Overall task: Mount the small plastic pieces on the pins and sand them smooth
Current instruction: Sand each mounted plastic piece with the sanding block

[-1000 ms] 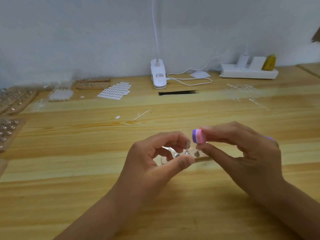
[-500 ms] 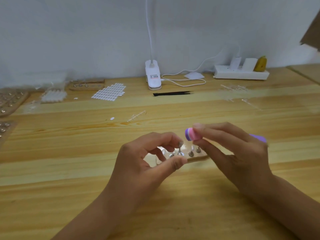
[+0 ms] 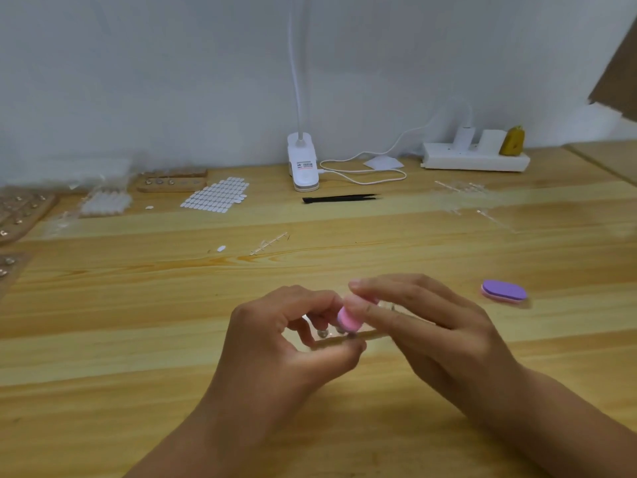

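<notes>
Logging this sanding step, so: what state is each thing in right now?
left hand: pinches a pin between thumb and forefinger.
right hand: holds pink sanding block, its end down at the pin.
purple sanding block: lies flat on the table, untouched.
tweezers: lie flat, untouched.
power strip: plugs inserted.
lamp: head out of view, on or off unknowable.

A pale wooden surface [image 3: 103,374] is seen filling the lower two thirds of the frame, backed by a white wall [image 3: 138,81]. At centre top, a white clip lamp base [image 3: 302,163] is stood against the wall, and its thin neck [image 3: 296,63] is carried upward out of frame. A white cable [image 3: 362,174] is looped to its right. Black tweezers [image 3: 341,198] are laid just below. At upper right, a white power strip [image 3: 475,161] is placed, with a yellow object [image 3: 514,141] on it.
</notes>
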Action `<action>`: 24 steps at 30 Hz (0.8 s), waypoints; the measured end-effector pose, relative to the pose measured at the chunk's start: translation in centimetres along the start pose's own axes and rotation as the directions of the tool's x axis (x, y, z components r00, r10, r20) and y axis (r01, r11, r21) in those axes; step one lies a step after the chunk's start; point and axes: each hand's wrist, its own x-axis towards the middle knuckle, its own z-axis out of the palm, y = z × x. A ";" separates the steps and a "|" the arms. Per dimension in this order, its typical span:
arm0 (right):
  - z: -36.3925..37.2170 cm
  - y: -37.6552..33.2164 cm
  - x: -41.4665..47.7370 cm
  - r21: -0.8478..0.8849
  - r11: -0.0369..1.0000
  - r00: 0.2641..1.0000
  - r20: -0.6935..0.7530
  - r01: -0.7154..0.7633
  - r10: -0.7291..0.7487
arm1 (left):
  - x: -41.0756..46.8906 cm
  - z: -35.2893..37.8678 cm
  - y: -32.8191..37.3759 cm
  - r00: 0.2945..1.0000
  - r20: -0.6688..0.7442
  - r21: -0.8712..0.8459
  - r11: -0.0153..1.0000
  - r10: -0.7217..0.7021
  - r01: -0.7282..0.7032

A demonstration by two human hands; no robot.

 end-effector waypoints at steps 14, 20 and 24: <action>0.1 0.4 0.0 -0.028 0.996 0.993 -0.085 -0.083 0.081 | 0.0 0.2 -0.1 0.978 -0.024 -0.149 0.968 -0.206 0.200; 0.4 -0.1 0.3 0.026 0.984 0.964 -0.196 -0.177 0.179 | 0.1 0.0 -0.8 0.988 0.030 -0.287 0.946 -0.150 0.152; 0.4 -1.0 0.6 0.094 0.976 0.939 -0.266 -0.199 0.217 | 0.3 0.1 -1.2 0.984 0.095 -0.378 0.909 -0.151 0.176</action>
